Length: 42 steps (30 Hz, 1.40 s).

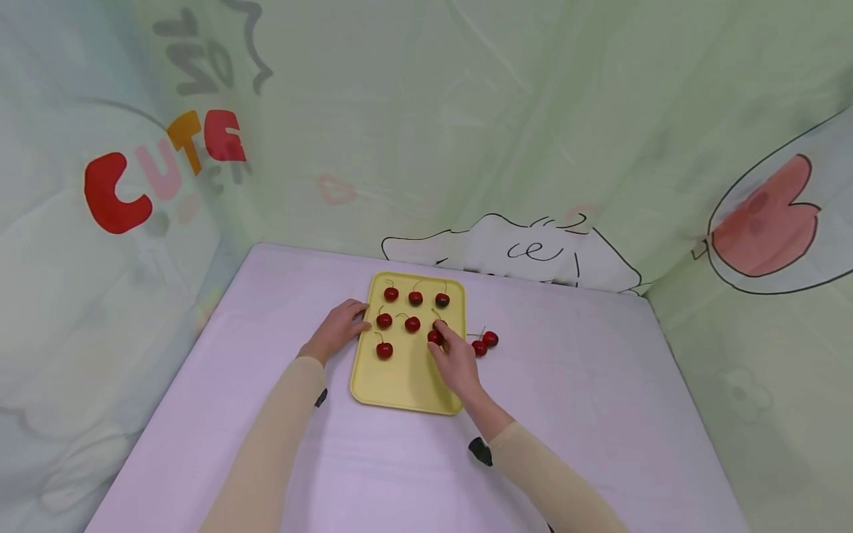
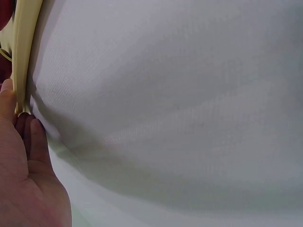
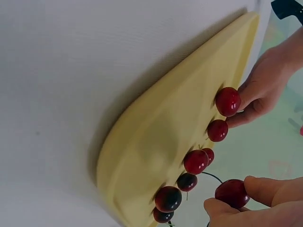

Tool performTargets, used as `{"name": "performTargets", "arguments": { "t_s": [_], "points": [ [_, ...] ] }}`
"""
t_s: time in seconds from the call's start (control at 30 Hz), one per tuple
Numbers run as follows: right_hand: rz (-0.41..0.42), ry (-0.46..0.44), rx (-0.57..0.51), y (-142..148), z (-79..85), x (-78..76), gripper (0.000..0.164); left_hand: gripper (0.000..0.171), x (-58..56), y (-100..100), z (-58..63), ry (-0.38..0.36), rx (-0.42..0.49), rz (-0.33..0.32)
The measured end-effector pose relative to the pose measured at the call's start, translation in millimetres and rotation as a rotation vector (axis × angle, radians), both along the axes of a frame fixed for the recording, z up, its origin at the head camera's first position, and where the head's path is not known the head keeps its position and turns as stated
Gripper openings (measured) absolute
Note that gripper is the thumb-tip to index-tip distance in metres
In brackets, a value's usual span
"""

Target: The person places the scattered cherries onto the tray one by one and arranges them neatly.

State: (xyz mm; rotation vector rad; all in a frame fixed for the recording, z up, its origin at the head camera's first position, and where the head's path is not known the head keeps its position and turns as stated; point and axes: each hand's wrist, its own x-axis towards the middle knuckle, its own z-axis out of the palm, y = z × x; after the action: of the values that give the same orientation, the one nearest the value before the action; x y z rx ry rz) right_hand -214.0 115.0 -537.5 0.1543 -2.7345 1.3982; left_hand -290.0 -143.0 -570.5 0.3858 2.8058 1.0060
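A yellow tray lies on the table with several red cherries on it, stems attached. My left hand holds the tray's left rim; the left wrist view has the thumb over the rim and the other fingers at its outer side. Between thumb and fingers, my right hand pinches a cherry over the tray's right half. In the right wrist view this cherry is apart from the tray surface. Three cherries form the far row, and a single cherry sits nearer on the left.
Two loose cherries lie on the table just right of the tray, touching or nearly so. The pale lilac tabletop runs back to a printed curtain, with more curtain at both sides.
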Motion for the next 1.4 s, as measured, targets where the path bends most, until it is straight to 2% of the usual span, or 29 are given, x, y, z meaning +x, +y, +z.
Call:
{"name": "performTargets", "arguments": {
  "t_s": [0.4, 1.1, 1.4],
  "points": [
    [0.049, -0.012, 0.058, -17, -6.9, -9.7, 0.047, 0.051, -2.1, 1, -0.1, -0.003, -0.011, -0.009],
    [0.190, -0.030, 0.136, -25, -34.8, 1.0, 0.043, 0.051, -1.6, 1, -1.4, -0.001, -0.013, -0.007],
    [0.215, -0.009, 0.162, -28, -33.4, 0.7, 0.042, 0.051, -1.3, 0, -0.1, -0.013, -0.015, -0.004]
  ]
}}
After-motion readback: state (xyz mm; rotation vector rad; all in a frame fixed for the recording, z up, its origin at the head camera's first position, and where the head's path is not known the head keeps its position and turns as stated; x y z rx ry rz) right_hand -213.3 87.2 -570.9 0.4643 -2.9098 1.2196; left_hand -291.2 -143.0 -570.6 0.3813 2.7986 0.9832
